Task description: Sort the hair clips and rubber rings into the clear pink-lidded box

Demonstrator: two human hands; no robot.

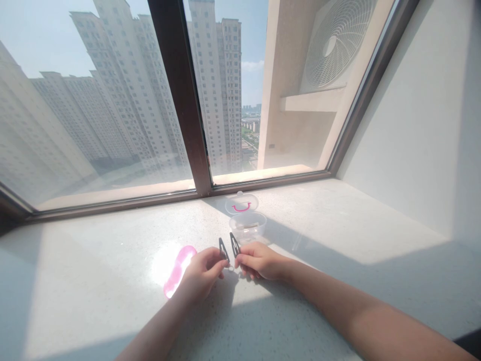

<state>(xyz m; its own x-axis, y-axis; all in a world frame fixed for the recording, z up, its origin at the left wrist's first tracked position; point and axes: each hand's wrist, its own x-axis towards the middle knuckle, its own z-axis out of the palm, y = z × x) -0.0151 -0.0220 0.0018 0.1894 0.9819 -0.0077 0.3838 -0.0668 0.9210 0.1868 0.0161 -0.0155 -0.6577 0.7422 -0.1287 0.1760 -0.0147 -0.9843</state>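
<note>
Between thumb and fingers, my left hand (205, 273) pinches a black snap hair clip (223, 248), its tip pointing up. A second black snap hair clip (234, 244) is pinched in my right hand (261, 260), close beside the first but apart from it. Just beyond both hands stands a small clear plastic box (248, 225), its lid (242, 202) tipped back and marked with a pink curve. Something thin and pale lies inside the box, too small to name. A tiny ring-like thing (231, 268) shows beneath my left fingertips.
A glossy pink wavy-edged object (180, 271) lies left of my left hand, partly covered by it. The speckled white sill (112, 260) runs up to the brown window frame (205, 185). A white wall (421, 150) bounds the right side.
</note>
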